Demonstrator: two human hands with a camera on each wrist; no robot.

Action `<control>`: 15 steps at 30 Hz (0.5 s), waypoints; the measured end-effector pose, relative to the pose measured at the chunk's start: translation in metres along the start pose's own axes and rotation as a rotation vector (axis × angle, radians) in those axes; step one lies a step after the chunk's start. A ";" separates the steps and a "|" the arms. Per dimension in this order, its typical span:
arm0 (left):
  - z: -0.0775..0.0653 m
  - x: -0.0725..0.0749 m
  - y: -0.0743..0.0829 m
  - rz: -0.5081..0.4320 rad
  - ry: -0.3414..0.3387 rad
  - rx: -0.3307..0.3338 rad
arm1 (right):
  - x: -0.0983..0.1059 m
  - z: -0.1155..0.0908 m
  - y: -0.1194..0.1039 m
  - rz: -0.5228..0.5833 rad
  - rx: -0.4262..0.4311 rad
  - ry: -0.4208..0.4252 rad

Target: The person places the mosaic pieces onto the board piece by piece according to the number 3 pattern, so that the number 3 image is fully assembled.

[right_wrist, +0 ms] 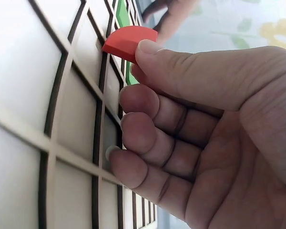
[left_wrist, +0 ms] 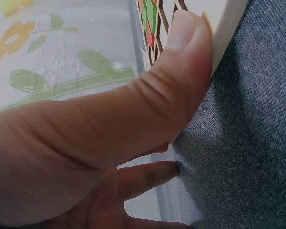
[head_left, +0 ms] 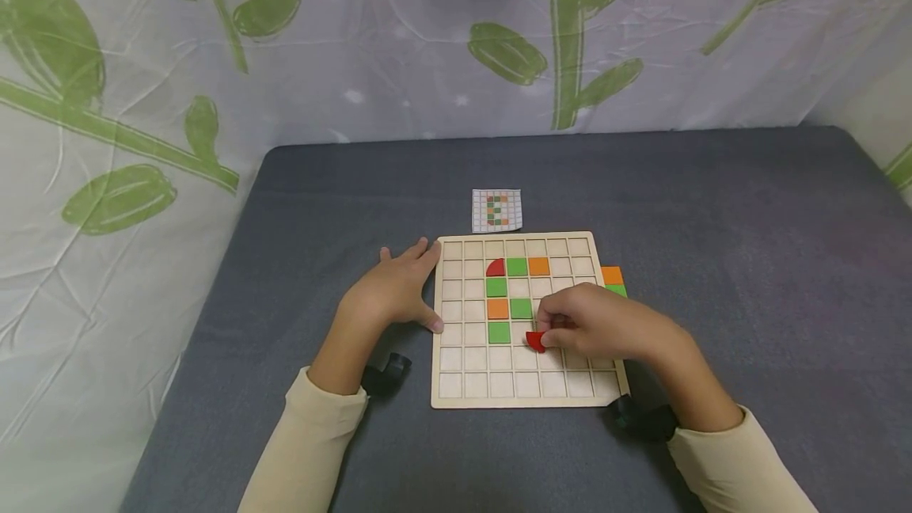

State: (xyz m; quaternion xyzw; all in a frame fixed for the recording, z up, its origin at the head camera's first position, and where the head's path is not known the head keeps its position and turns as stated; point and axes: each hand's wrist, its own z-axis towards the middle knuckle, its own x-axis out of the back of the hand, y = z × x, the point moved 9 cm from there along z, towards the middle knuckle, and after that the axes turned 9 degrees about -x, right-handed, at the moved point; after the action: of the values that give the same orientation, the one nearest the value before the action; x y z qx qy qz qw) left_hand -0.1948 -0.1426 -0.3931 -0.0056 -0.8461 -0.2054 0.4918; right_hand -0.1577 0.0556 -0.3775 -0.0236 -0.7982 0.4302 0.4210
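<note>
A pale wooden grid board (head_left: 451,384) lies on the dark cloth. Between thumb and index finger, my right hand (head_left: 594,323) pinches a red quarter-circle tile (right_wrist: 125,42) close over the board's lower middle cells; the other fingers are curled. My left hand (head_left: 395,287) is spread along the board's left edge, its thumb (left_wrist: 190,52) touching the rim. In the grid sit a red quarter-circle piece (head_left: 495,267), a green square (head_left: 516,266) and an orange square (head_left: 538,266) in one row. Below them are several more green and orange squares, including an orange one (head_left: 498,308).
Behind the board lies a small printed card (head_left: 496,214) with a coloured grid pattern. An orange tile (head_left: 611,275) and a green tile (head_left: 615,290) show past the board's right edge, partly hidden by my right hand. A leaf-patterned curtain (head_left: 399,46) hangs behind the table.
</note>
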 end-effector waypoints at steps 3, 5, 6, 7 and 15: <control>0.000 0.000 0.000 0.002 0.002 -0.002 | -0.003 0.003 -0.002 -0.007 -0.001 -0.003; 0.001 0.000 0.000 0.004 0.004 -0.004 | -0.005 0.005 -0.003 -0.011 -0.011 -0.008; 0.001 0.000 0.001 0.007 0.006 -0.006 | -0.005 0.006 -0.003 -0.013 -0.014 -0.009; 0.001 0.001 0.001 0.008 0.008 -0.007 | -0.006 0.007 -0.004 -0.012 -0.017 -0.011; 0.002 0.001 0.001 0.008 0.008 0.000 | -0.011 0.010 -0.008 0.008 -0.011 -0.030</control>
State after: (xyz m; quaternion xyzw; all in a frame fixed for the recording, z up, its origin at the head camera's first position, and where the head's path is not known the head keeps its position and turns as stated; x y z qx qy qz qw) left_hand -0.1966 -0.1413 -0.3931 -0.0081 -0.8442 -0.2037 0.4957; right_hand -0.1550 0.0395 -0.3814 -0.0229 -0.8067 0.4278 0.4071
